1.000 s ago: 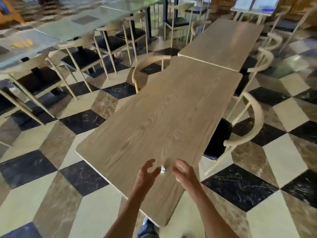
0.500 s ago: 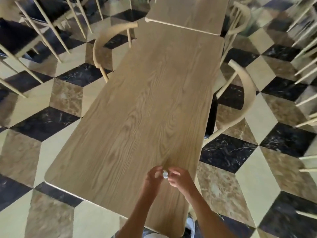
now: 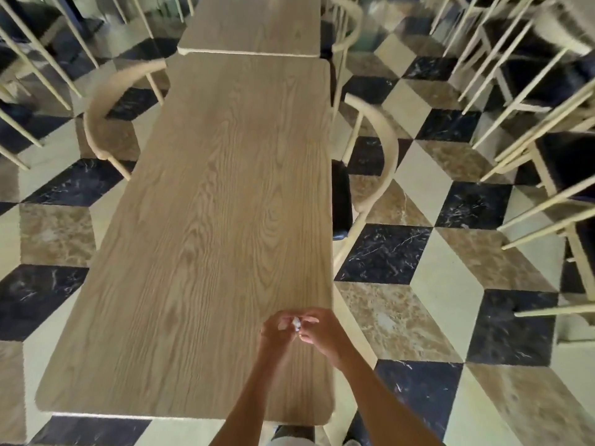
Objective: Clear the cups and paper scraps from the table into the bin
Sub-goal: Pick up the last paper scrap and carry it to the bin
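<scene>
A small white paper scrap (image 3: 295, 324) is pinched between the fingertips of both my hands, just above the near right part of the long wooden table (image 3: 206, 220). My left hand (image 3: 277, 333) closes on it from the left, my right hand (image 3: 318, 333) from the right. No cups and no bin are in view. The rest of the tabletop shows only bare wood.
A second wooden table (image 3: 254, 24) butts against the far end. Pale wooden chairs stand at the left side (image 3: 106, 117) and the right side (image 3: 376, 149), with more chairs (image 3: 531, 107) crowded at the far right. The floor is a cube-pattern marble tiling.
My hands came together on the paper scrap and now pinch it between them. My view has swung so that the table runs straight ahead, and I look down more steeply.
</scene>
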{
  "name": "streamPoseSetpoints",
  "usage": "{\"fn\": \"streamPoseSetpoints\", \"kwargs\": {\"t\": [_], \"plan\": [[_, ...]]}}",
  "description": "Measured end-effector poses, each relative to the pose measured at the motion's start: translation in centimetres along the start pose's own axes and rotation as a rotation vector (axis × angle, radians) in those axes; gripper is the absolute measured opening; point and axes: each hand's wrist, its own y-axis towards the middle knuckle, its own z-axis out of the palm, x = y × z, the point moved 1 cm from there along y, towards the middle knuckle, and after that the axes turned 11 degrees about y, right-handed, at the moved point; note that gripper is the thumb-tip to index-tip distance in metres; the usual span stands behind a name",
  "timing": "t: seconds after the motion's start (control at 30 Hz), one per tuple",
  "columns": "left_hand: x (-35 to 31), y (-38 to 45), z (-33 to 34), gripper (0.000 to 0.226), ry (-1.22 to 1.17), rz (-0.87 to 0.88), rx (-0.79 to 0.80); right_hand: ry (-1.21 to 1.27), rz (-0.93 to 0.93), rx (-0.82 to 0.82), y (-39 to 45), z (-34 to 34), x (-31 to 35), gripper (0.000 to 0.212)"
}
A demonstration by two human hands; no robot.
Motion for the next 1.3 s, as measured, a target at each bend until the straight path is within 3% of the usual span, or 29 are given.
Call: {"fn": "streamPoseSetpoints", "kwargs": {"t": [0.07,0.27,0.43,0.63,0.83,0.97,1.13,1.23,1.3], "plan": [[-1.0,-0.9,1.6,0.016,0.025,0.01,0.04,0.023,-0.045,-0.046,-1.5,-2.0,-0.3,0.022],[-4.9,-5.7,10.3,0.019,0.135,0.193,0.195,0.085,-0.234,-0.237,-8.3,-11.6,-2.9,0.041],[-7.0,-13.5,21.0,0.016,0.267,0.406,0.36,0.152,-0.32,-0.451,-17.4,-22.1,-8.0,0.026],[-8.1,-28.2,36.3,0.023,0.382,0.519,0.62,0.267,-0.392,-0.743,-31.9,-35.0,-18.6,0.036],[-6.8,-45.1,50.2,0.013,0.503,0.704,0.975,0.515,-0.38,-1.136,-46.7,-44.4,-31.9,0.026],[-4.3,-54.2,57.2,0.015,0.615,0.807,1.217,0.681,-0.382,-1.402,-54.5,-47.2,-39.0,0.05],[-0.4,-63.3,65.3,0.012,0.727,0.874,1.433,0.795,-0.347,-1.612,-62.1,-50.0,-46.0,0.021],[3.2,-67.9,72.2,0.01,0.827,0.892,1.556,0.906,-0.275,-1.726,-64.7,-53.7,-52.1,0.019],[3.5,-69.0,73.2,0.012,0.845,0.908,1.579,0.946,-0.238,-1.727,-65.6,-54.2,-53.1,0.015]]}}
